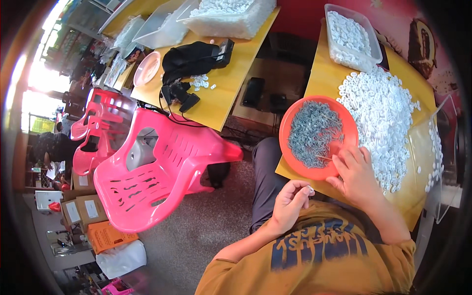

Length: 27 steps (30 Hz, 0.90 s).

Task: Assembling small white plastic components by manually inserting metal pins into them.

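My left hand [290, 205] is closed in a pinch in front of my body, with a small white plastic piece [310, 190] at its fingertips. Over the near right rim of a round orange bowl [350, 127] reaches my right hand [358, 173], thumb and fingers apart, fingertips inside the bowl. Thin grey metal pieces [309, 132], like small screws or pins, fill much of the bowl; their exact kind is too small to make out. Right of the bowl, a large heap of small white oval plastic pieces [378, 118] with holes spreads over the yellow table [418, 196].
A clear tub [374, 46] of white pieces stands behind the heap. Left, another yellow table [231, 78] bears clear tubs [253, 27], a black bag [189, 59] and a pink dish [146, 70]. A pink plastic chair [162, 172] and cardboard boxes [91, 209] stand on the floor.
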Each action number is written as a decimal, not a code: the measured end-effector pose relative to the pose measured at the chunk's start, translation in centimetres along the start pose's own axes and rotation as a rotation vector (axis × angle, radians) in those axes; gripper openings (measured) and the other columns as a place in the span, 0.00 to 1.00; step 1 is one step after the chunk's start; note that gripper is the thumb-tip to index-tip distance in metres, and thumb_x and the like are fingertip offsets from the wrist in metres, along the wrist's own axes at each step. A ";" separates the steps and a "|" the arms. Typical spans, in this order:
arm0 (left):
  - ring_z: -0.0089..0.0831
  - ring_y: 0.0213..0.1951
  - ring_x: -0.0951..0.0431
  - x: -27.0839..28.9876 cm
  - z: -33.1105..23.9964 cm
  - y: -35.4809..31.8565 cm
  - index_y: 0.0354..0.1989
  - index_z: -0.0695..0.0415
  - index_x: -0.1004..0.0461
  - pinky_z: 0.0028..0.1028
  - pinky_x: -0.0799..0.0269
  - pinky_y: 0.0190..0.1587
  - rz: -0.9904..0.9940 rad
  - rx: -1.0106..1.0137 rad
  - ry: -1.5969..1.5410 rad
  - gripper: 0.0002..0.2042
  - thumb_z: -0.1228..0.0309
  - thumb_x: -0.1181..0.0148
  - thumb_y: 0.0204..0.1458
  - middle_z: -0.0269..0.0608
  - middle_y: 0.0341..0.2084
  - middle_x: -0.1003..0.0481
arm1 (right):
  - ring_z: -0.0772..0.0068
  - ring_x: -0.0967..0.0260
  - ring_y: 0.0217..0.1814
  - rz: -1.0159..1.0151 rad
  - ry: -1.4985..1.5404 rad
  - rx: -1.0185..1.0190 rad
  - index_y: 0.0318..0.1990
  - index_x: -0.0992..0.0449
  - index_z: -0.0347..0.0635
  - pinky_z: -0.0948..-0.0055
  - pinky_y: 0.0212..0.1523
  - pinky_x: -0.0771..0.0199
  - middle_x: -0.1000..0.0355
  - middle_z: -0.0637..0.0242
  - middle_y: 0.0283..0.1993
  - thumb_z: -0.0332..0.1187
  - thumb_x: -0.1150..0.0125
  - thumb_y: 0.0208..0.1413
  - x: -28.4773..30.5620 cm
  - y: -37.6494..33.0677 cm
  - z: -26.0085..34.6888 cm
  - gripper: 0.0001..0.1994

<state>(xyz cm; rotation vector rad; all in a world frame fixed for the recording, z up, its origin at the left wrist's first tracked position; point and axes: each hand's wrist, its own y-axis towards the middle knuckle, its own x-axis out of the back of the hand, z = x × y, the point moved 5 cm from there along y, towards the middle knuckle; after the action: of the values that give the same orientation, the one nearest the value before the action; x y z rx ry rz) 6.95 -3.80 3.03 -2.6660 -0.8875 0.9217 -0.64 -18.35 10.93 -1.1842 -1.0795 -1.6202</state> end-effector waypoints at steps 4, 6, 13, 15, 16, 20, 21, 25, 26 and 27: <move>0.17 0.24 0.34 -0.7 0.1 0.1 0.40 0.62 0.35 0.16 0.37 0.29 0.043 0.025 0.000 0.07 0.73 0.52 0.55 0.37 0.29 0.29 | 0.60 0.43 0.50 -0.007 0.029 0.022 0.38 0.29 0.34 0.57 0.52 0.47 0.36 0.60 0.42 0.42 0.38 0.38 -0.1 -0.5 0.2 0.22; 0.16 0.24 0.34 -0.9 0.2 0.1 0.40 0.62 0.35 0.16 0.38 0.29 0.051 0.011 -0.005 0.07 0.73 0.52 0.55 0.37 0.29 0.29 | 0.60 0.43 0.50 -0.007 0.054 0.025 0.38 0.29 0.35 0.57 0.51 0.47 0.36 0.60 0.42 0.41 0.37 0.38 -0.1 -0.5 0.2 0.21; 0.16 0.24 0.35 -1.2 0.1 0.1 0.39 0.61 0.35 0.16 0.39 0.28 0.071 0.035 -0.019 0.07 0.72 0.53 0.55 0.34 0.29 0.30 | 0.60 0.42 0.47 0.030 0.132 0.022 0.35 0.29 0.37 0.59 0.49 0.45 0.36 0.62 0.38 0.36 0.35 0.35 0.3 0.0 0.7 0.18; 0.15 0.24 0.35 -1.0 0.0 0.0 0.40 0.61 0.35 0.16 0.39 0.27 0.058 0.035 -0.033 0.07 0.72 0.53 0.55 0.34 0.29 0.30 | 0.60 0.42 0.47 0.031 0.125 0.040 0.35 0.29 0.37 0.59 0.49 0.44 0.36 0.63 0.38 0.35 0.35 0.35 0.5 0.1 0.9 0.18; 0.15 0.24 0.35 -0.8 0.1 0.0 0.40 0.61 0.35 0.16 0.39 0.27 0.053 0.035 -0.037 0.07 0.72 0.53 0.55 0.34 0.29 0.30 | 0.61 0.42 0.46 0.027 0.117 0.053 0.35 0.29 0.37 0.60 0.48 0.44 0.36 0.63 0.38 0.34 0.35 0.35 0.5 0.1 1.0 0.17; 0.15 0.23 0.36 -0.3 0.4 0.3 0.39 0.61 0.35 0.16 0.39 0.26 0.049 0.035 -0.038 0.07 0.72 0.53 0.55 0.34 0.30 0.30 | 0.61 0.41 0.45 0.040 0.124 0.077 0.34 0.29 0.38 0.61 0.48 0.43 0.36 0.64 0.37 0.33 0.35 0.34 0.3 0.2 1.1 0.17; 0.15 0.23 0.36 -0.3 0.4 0.4 0.39 0.61 0.35 0.16 0.39 0.26 0.052 0.038 -0.042 0.07 0.72 0.53 0.55 0.34 0.30 0.30 | 0.61 0.40 0.44 0.032 0.142 0.081 0.34 0.29 0.38 0.62 0.47 0.42 0.36 0.64 0.36 0.32 0.36 0.34 0.4 0.2 1.2 0.16; 0.15 0.22 0.36 -0.2 0.8 1.0 0.39 0.61 0.35 0.15 0.39 0.26 0.048 0.064 -0.035 0.07 0.72 0.53 0.55 0.34 0.29 0.31 | 0.61 0.39 0.43 0.025 0.183 0.090 0.32 0.28 0.38 0.62 0.44 0.41 0.35 0.64 0.35 0.30 0.37 0.35 0.6 0.5 1.3 0.13; 0.14 0.22 0.36 -0.5 0.6 1.2 0.39 0.61 0.35 0.15 0.39 0.26 0.061 0.072 -0.033 0.07 0.72 0.53 0.55 0.33 0.29 0.31 | 0.61 0.39 0.43 0.030 0.183 0.088 0.32 0.28 0.38 0.62 0.44 0.41 0.35 0.64 0.35 0.30 0.37 0.35 0.6 0.6 1.4 0.13; 0.14 0.22 0.36 -0.7 0.6 1.3 0.39 0.61 0.35 0.15 0.39 0.26 0.074 0.081 -0.031 0.07 0.72 0.53 0.55 0.33 0.29 0.31 | 0.61 0.39 0.42 0.020 0.190 0.087 0.31 0.28 0.38 0.63 0.44 0.41 0.35 0.64 0.35 0.30 0.37 0.35 0.7 0.6 1.4 0.13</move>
<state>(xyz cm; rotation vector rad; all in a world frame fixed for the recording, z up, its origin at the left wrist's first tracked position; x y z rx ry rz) 6.76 -5.29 2.49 -2.6386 -0.7454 0.9952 0.11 -17.31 11.97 -0.9610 -1.0030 -1.6176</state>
